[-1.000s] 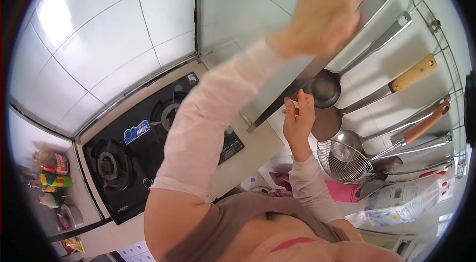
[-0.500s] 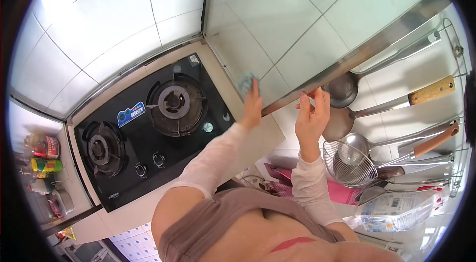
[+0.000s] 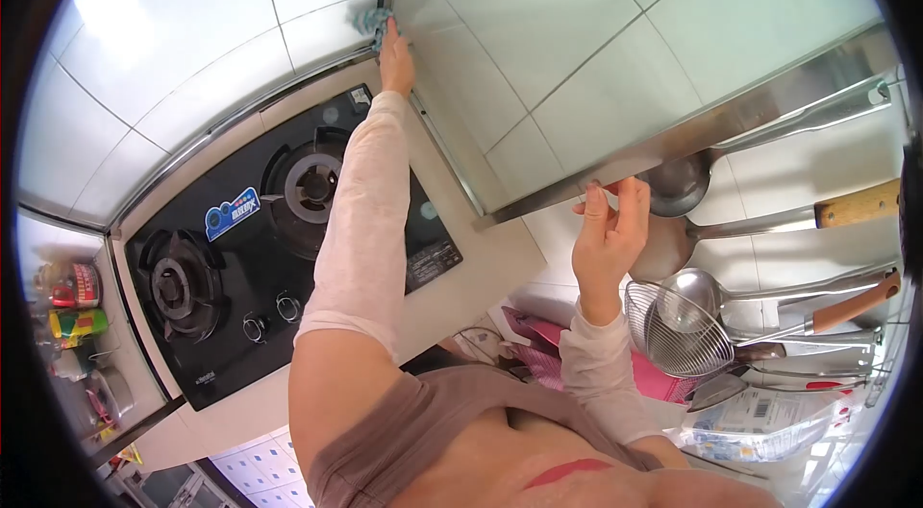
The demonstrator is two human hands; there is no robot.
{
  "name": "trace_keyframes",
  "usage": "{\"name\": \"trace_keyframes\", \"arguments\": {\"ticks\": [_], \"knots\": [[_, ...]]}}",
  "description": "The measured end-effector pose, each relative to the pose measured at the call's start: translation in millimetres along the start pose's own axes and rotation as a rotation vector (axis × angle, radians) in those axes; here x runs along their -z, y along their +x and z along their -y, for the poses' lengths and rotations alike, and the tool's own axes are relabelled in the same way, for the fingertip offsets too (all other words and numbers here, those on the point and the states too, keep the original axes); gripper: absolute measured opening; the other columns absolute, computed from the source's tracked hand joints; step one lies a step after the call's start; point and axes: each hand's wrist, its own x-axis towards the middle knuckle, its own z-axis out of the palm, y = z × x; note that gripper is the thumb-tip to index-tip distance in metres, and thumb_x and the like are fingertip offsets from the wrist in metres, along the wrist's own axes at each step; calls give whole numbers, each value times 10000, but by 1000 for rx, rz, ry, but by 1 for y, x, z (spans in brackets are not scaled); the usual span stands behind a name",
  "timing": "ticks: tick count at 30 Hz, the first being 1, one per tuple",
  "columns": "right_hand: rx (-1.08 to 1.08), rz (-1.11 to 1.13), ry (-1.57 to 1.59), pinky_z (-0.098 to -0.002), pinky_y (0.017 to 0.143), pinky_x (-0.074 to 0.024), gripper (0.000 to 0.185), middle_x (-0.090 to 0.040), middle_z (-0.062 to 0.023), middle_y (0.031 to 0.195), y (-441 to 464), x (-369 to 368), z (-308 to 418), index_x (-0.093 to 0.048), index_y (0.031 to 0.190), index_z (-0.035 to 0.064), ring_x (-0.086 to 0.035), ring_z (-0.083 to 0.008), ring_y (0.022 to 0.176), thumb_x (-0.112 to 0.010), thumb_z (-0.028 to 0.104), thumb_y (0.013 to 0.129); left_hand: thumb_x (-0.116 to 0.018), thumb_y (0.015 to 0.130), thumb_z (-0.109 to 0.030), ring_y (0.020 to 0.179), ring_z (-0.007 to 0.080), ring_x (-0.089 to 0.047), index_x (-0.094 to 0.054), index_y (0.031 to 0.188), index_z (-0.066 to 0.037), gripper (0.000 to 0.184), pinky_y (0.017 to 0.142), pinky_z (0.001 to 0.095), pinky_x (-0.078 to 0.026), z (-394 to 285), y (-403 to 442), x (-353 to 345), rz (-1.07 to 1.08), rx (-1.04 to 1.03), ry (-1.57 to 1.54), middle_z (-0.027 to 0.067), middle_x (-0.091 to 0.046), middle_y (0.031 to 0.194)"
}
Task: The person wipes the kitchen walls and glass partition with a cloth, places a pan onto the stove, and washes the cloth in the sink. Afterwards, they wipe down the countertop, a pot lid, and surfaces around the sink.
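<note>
My left hand (image 3: 395,66) reaches far forward to the corner where the tiled back wall meets the glass side panel (image 3: 538,56). Its fingers are closed on a blue-green cloth (image 3: 370,21), smeared by motion, pressed at that corner. Below that outstretched arm lies the black gas stove (image 3: 226,292), partly covered by the sleeve. My right hand (image 3: 608,244) is pinched at the panel's metal edge strip (image 3: 562,189), thumb and fingers curled at its lower border.
Right of the panel hang a ladle (image 3: 687,301), a wire strainer (image 3: 673,345), a spatula (image 3: 663,247) and other utensils on a rack. Jars (image 3: 72,285) and packets stand on a ledge at far left. A plastic bag (image 3: 760,421) sits low right.
My left hand has moved forward and left with the cloth, from the panel's lower part to the back corner. My right hand stays at the metal edge.
</note>
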Motion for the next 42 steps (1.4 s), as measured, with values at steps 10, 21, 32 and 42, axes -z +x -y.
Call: {"name": "trace_keyframes", "arguments": {"ticks": [10, 21, 32, 42], "knots": [[53, -22, 9, -249, 504, -564, 302, -524, -137, 977, -1, -3, -8, -578, 1164, -62, -565, -193, 831, -590, -20, 865, -380, 923, -168, 1286, 426, -407, -480, 1364, 8, 485, 1086, 417, -317, 25, -64, 12, 6, 60, 253, 286, -435, 1388], [68, -42, -18, -246, 541, -554, 296, -507, -122, 997, -2, -6, -6, -551, 1208, -74, -565, -152, 798, -561, 16, 926, -436, 847, -34, 1234, 474, -419, -452, 1357, 46, 517, 1066, 476, -327, -76, -230, 21, 240, 84, 231, 287, -518, 1286], [39, -25, 36, -271, 603, -586, 377, -544, -169, 1074, -3, -2, -9, -536, 1266, -65, -609, -220, 887, -582, 12, 900, -476, 846, -46, 1142, 399, -539, -523, 1300, 26, 462, 1011, 423, -397, -147, -269, 78, 531, 673, 2, 271, -558, 1241], [136, 369, -77, -366, 725, -545, 337, -653, -216, 1071, -86, 35, -4, -627, 1153, -23, -672, -327, 857, -568, -60, 823, -460, 897, -157, 1265, 425, -451, -425, 1363, -23, 486, 1004, 548, -363, 53, -83, 37, 613, -87, 1218, 236, -561, 1279]]}}
